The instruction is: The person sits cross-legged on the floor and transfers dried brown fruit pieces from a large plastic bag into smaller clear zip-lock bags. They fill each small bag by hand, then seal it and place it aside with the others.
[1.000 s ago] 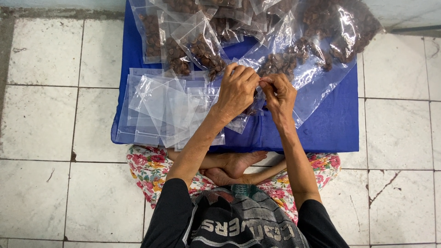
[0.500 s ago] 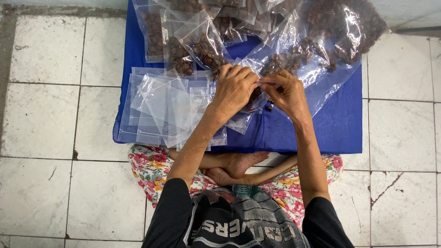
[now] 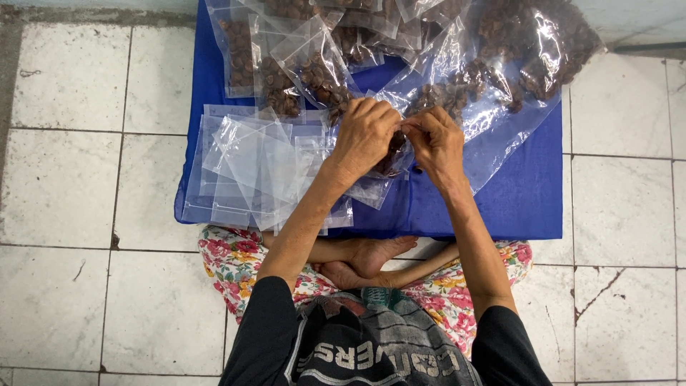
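Both hands met at frame centre: my left hand [image 3: 366, 134] and right hand [image 3: 436, 141] pinched the top edge of one small clear plastic pouch of brown pieces [image 3: 389, 151], fingers closed on it. Filled clear pouches [image 3: 314, 71] lay at 12 o'clock on the blue cloth [image 3: 514, 200]. Empty clear pouches [image 3: 250, 171] remained stacked at 9 o'clock, so I judged much packing was left.

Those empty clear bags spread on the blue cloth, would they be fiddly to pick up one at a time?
Probably, yes. The empty clear bags are thin film lying flat and overlapping, so they likely cling together and slide over each other. They look floppy and very light: a nudge would probably shift several at once on the blue cloth. Their glossy surface suggests they are slippery to pinch.
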